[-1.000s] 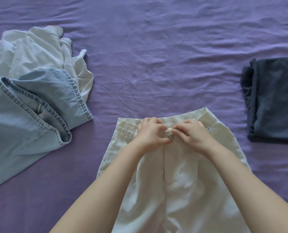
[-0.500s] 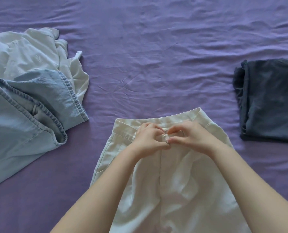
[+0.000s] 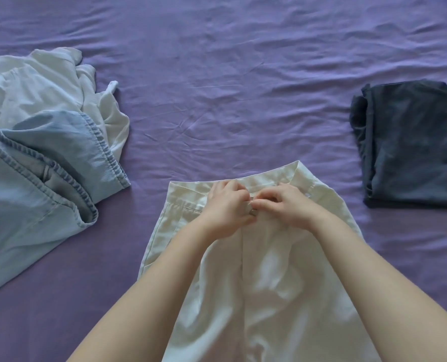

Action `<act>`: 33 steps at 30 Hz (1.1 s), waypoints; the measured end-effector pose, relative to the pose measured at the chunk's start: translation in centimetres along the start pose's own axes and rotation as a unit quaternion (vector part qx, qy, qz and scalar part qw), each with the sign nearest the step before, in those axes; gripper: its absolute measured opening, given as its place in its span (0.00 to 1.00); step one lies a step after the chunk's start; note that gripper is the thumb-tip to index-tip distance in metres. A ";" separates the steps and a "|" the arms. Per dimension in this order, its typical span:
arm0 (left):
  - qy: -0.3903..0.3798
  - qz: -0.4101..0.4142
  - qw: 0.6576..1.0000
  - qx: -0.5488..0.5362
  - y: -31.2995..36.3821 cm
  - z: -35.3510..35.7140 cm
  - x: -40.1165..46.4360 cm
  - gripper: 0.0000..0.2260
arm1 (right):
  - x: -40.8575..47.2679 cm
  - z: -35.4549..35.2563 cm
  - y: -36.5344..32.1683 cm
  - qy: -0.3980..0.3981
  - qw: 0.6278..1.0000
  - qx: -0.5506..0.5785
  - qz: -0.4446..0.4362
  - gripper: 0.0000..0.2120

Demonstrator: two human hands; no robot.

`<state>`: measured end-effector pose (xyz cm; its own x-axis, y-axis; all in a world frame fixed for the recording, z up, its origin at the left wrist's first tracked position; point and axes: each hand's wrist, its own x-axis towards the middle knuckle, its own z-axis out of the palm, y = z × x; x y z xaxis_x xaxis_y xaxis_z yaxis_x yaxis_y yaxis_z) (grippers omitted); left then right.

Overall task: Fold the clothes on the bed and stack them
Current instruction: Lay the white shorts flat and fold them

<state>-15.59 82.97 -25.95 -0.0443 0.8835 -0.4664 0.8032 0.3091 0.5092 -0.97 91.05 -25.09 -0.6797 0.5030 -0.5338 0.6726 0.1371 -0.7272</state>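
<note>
Cream-white trousers [image 3: 264,288] lie flat in front of me on the purple bed sheet [image 3: 230,87], waistband away from me. My left hand [image 3: 227,207] and my right hand [image 3: 282,207] meet at the middle of the waistband, fingers curled and pinching the fabric at the front closure. A small metal fastener shows between the fingertips. A dark navy garment [image 3: 410,147] lies folded at the right. Light blue jeans [image 3: 34,194] lie unfolded at the left, over a crumpled white garment [image 3: 44,87].
Wrinkled sheet stretches across the far side of the bed between the left heap and the navy garment. A strip of sheet separates the trousers from the navy garment.
Both hands stay at the waistband closure, with the fingers shifting slightly. The view has drifted a little, so the navy garment sits further left in frame.
</note>
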 end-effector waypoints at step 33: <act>0.266 0.222 0.915 0.208 12.9 12.3 4.4 0.22 | -21.1 5.2 18.3 0.390 0.870 -0.273 0.130 0.27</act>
<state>1.88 86.46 -30.37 0.1472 0.9698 0.1946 0.9637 -0.1849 0.1927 24.20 78.48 -29.37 -0.2223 0.9742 -0.0393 0.9572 0.2104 -0.1985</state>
